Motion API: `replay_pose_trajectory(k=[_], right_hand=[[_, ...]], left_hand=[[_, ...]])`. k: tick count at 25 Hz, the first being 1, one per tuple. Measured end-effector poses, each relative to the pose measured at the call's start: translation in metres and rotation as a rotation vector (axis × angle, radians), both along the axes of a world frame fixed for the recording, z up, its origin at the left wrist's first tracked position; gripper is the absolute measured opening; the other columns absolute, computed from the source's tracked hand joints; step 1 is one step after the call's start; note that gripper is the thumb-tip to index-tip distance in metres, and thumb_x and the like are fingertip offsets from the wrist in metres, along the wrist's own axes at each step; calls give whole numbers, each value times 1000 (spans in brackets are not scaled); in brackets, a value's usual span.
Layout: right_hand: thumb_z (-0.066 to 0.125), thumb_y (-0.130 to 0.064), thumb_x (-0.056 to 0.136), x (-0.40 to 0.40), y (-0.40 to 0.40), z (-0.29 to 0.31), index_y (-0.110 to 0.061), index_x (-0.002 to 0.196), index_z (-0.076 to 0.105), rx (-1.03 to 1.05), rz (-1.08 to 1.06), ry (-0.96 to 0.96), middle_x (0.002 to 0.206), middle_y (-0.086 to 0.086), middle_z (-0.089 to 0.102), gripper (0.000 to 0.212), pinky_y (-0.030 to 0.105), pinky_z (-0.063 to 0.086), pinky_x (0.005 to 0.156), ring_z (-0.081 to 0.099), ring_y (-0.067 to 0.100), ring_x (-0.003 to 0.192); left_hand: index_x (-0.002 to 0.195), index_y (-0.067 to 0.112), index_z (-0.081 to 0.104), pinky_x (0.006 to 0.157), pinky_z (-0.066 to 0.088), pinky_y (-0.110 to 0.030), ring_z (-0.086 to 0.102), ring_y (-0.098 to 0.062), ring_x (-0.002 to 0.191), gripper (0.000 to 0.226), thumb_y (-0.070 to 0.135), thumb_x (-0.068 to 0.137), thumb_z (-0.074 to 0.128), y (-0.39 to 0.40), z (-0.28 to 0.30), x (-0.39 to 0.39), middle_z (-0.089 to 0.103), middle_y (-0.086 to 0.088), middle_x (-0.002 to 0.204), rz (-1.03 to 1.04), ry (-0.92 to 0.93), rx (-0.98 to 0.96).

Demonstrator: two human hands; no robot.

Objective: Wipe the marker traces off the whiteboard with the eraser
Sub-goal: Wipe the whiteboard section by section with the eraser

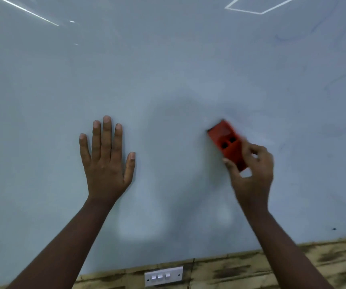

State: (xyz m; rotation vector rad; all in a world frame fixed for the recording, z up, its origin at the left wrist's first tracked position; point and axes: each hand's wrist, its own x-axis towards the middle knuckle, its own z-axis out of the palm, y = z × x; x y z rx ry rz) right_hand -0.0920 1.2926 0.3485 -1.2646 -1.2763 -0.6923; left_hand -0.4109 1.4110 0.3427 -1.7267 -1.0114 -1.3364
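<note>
The eraser is red, w/ two dark holes on its back, lying tilted against the whiteboard, its top end pointing up-left past the fingertips of the right hand. That hand grasps it at the lower end: thumb on the near-left edge, other fingers curled over the right side; it's blurred, so prob. mid-stroke, exact finger placement hard to tell. Faint blue marker traces lie up and to the right of the fingers, well apart from the eraser, w/ more thin lines further right and a faint smudge just right of the knuckles. To do this step well, I'd judge: keep the felt face flat on the board, not rocked onto an edge, press evenly, and work in overlapping passes out toward those upper-right marks; the grip sits low on the eraser, so the top end may lift unless pressure is pushed fwd. Left hand is released, fingers straight and slightly spread, palm flat on the board, well apart to the left of the eraser, likely bracing the body. Both forearms reach up from the bottom of the view, right wrist bent in toward the eraser. Below the hands, a white switch plate sits on a wood-pattern wall strip under the board's lower edge.
</note>
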Motion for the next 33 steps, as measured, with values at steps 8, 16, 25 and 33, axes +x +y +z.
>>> replay_pose_trajectory(k=[8, 16, 25, 33], right_hand=[[85, -20, 82, -35, 2, -53, -9, 137, 65, -50, 23, 211, 110, 5, 55, 59, 21, 44, 89, 51, 24, 101], [70, -43, 91, -94, -2, -167, -30, 143, 55, -324, 36, -255, 120, 3, 61, 56, 45, 49, 81, 57, 25, 104], [86, -24, 80, -42, -8, -67, -15, 145, 59, -38, 164, 541, 102, -1, 48, 71, 11, 48, 85, 54, 0, 92], [83, -34, 80, -91, -3, -198, -18, 135, 67, -348, 58, -129, 102, 9, 57, 60, 36, 43, 79, 52, 25, 91]], left_hand=[[170, 9, 14, 132, 1, -57, -1, -29, 166, 70, 36, 112, 42, -2, -38, 7, 6, -11, 177, -15, -26, -29], [170, 9, 10, 133, -1, -56, -3, -29, 166, 72, 39, 112, 41, -3, -70, 3, -6, -9, 179, -18, 16, -55], [171, 11, 7, 133, -3, -55, -3, -28, 166, 73, 40, 111, 39, -3, -107, 1, -5, -8, 179, -5, 29, -69], [171, 11, 9, 133, -3, -56, -2, -28, 166, 73, 41, 111, 38, -4, -131, 2, -4, -7, 180, 4, 24, -68]])
